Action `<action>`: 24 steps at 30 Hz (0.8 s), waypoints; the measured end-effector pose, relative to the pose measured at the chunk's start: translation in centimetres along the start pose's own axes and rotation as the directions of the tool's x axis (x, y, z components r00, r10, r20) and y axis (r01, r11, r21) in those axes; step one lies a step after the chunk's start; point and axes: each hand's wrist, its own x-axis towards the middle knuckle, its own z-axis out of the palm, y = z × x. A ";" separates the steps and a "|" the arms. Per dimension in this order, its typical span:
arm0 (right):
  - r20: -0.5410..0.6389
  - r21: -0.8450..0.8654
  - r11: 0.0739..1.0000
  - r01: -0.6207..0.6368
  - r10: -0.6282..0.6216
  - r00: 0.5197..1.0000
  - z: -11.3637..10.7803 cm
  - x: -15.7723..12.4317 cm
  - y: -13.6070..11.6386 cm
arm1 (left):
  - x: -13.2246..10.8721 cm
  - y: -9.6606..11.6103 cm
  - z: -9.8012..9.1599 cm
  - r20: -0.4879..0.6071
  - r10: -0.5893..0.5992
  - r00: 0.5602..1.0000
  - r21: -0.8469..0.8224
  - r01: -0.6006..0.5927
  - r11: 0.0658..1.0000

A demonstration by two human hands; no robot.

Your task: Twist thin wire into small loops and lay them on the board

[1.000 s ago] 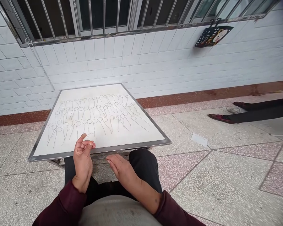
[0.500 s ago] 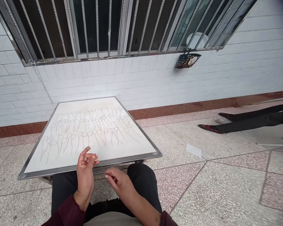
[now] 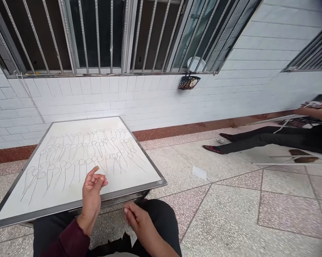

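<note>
My left hand (image 3: pixel 92 187) is raised over the near edge of a white-topped table (image 3: pixel 77 123). Its thumb and index finger pinch together, with other fingers loosely curled; a faint thin wire showed at these fingertips a moment ago, but is hardly visible now. Lower and to the right, above my lap, my right hand (image 3: pixel 139 217) is closed in a pinch. Whatever lies between its fingers is too fine to make out. Across the tabletop lie rows of thin wire pieces (image 3: pixel 51 171), each with a round loop and long tails.
Behind the table rises a white tiled wall (image 3: pixel 150 103) with a barred window (image 3: pixel 96 43). A dark patterned basket (image 3: pixel 188 82) hangs from the bars. To the right, another person's outstretched legs (image 3: pixel 262 141) cross the floor near a white paper piece (image 3: pixel 199 173).
My view has turned to the right, so table and window sit further left and more of the seated person shows. My right hand has moved a little away from my left.
</note>
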 end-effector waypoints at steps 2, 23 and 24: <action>-0.059 0.084 0.995 -0.050 0.055 0.997 -0.8 -0.1 -0.7 | -0.9 -0.3 0.9 0.070 -0.082 0.994 0.010 0.081 0.997; -0.003 0.748 0.637 -0.188 0.286 0.958 2.0 4.0 -7.3 | -3.7 2.0 -2.5 0.303 -0.260 0.917 0.053 0.257 0.965; -0.006 0.761 0.622 -0.184 0.291 0.957 2.1 4.0 -7.4 | -3.8 2.1 -2.7 0.308 -0.278 0.910 0.042 0.279 0.959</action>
